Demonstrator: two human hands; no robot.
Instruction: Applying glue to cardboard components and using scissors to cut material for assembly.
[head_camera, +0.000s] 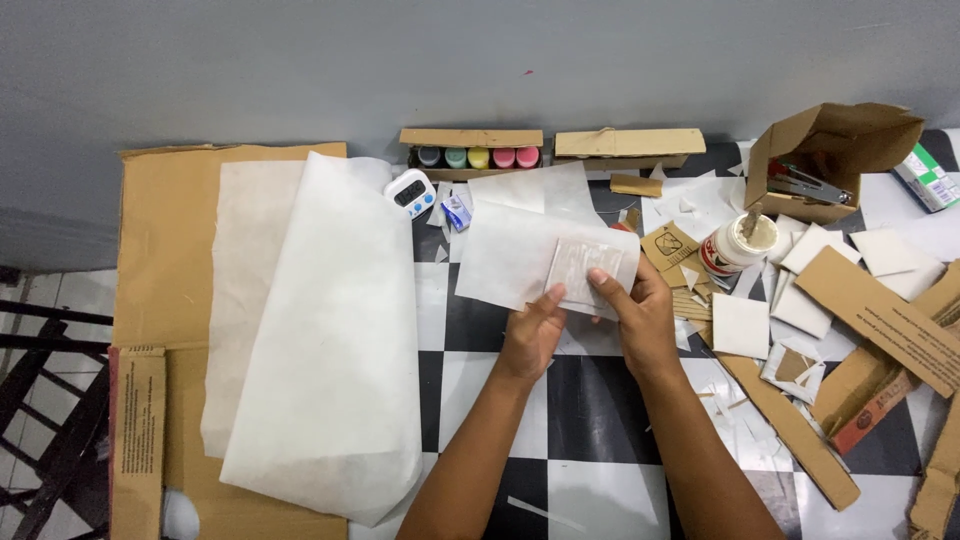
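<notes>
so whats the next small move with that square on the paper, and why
Probably press the square piece flat. Both the left hand and the right hand pinch its lower edge against the white paper sheet, its face looks wrinkled, and the open glue jar stands nearby.

Both forearms run off the bottom edge, so nothing past the elbows shows. The white sheet (510, 250) covers part of the small square piece (583, 270), and the left hand (533, 330) and right hand (640, 315) hide its lower edge. Can't tell what's inside the open cardboard box (830, 150) beyond something red and metallic, pretty blurry. The green-and-white packet (930, 178) gets cut by the right edge. Cardboard strips (880, 320) run out at the right too. The timer (412, 193) screen is too small to make out.
</notes>
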